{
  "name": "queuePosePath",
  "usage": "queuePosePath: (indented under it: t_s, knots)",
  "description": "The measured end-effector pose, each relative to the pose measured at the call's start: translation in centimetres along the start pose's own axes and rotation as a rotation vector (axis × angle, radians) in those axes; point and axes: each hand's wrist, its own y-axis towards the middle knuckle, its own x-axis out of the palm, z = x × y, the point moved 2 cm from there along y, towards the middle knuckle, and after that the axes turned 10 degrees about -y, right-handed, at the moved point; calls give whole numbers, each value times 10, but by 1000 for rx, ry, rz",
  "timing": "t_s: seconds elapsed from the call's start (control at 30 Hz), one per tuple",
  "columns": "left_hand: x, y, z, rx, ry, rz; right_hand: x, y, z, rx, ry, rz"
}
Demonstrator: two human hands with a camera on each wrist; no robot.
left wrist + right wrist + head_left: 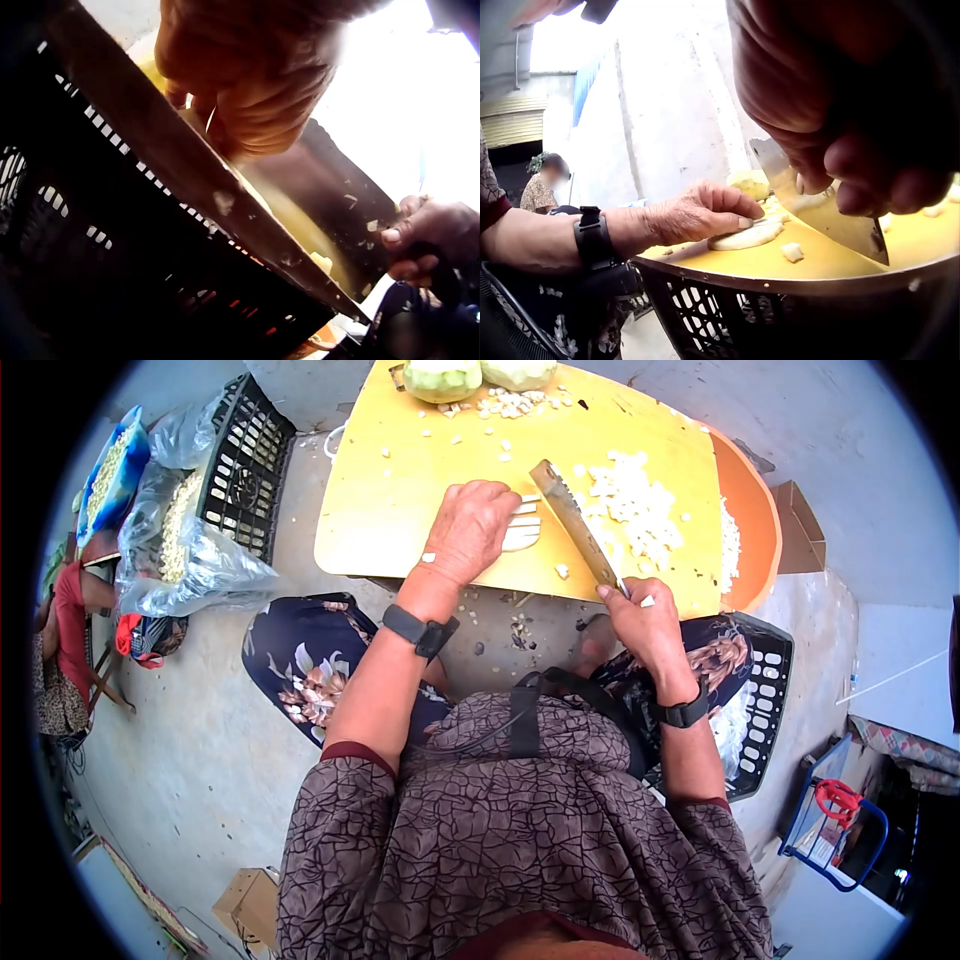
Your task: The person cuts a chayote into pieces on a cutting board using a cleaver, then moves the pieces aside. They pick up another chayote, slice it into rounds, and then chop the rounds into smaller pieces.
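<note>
My left hand (470,532) is at the near part of the yellow board (400,510), its fingers and thumb bent over pale vegetable slices (522,532). In the right wrist view, the thumb and fingertips hold the flat slices (744,238) down. The right hand (648,622) grips a cleaver (578,528) by its handle, to the right of the slices. Its broad blade (844,229) slants down to the board, apart from the left fingers. A heap of white diced pieces (640,510) lies beyond the blade.
Two peeled pale-green vegetables (440,380) sit at the board's far edge. An orange basin (755,510) with diced pieces stands to its right. Black crates (250,465) are on both sides, the left one beside a plastic bag (165,550) of pieces. Another person (540,191) sits in the background.
</note>
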Motion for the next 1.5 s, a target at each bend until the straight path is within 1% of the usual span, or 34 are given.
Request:
queuePosePath:
  t_s: [0.07, 0.17, 0.33, 0.43, 0.57, 0.63, 0.67, 0.73, 0.77, 0.83, 0.93, 0.97, 1.07, 1.17, 1.27, 1.37, 1.5]
  knots:
    - [0, 4, -3, -3, 43, -2, 5, 2, 5, -22, 2, 22]
    - [1, 8, -7, -4, 84, 28, 2, 3, -1, 14, -18, -51]
    - [-3, 2, -7, 52, 140, 110, 6, 0, 0, 2, -18, 12]
    - [-3, 4, -12, 18, 159, 102, 9, 3, 4, -17, -27, 14]
    - [-6, 2, -9, 5, 119, 151, 16, 4, 12, -39, -35, 60]
    - [-14, -3, 3, 23, 62, 189, 14, 4, 12, -52, -40, 74]
    - [-18, -4, 9, 54, 34, 164, 14, 4, 12, -57, -41, 80]
    - [-25, -10, 18, 118, -20, 112, 9, 0, 5, 41, -26, -28]
    - [-24, -13, 17, 119, -37, 76, 7, 0, 4, 91, -18, -85]
    - [-19, -17, 14, 119, -74, 7, 11, 4, 11, 66, -20, -44]
    - [-11, -18, 10, 103, -45, -23, 11, 6, 10, 33, -42, -32]
    - [-11, -17, 8, 105, -10, -10, 10, 6, 8, 23, -55, -34]
    - [-10, -14, 6, 101, 74, 11, 16, 4, 13, -42, -37, 101]
    - [-9, -9, 2, 85, 116, 12, 7, 2, 3, 27, -21, -34]
    - [-8, -3, 3, 96, 137, 25, 6, 3, 3, 51, -24, -64]
    - [-7, 0, 1, 112, 177, 22, 15, 10, 14, -7, -43, -10]
    - [-7, 6, -1, 111, 216, 48, 13, 7, 10, 2, -38, -2]
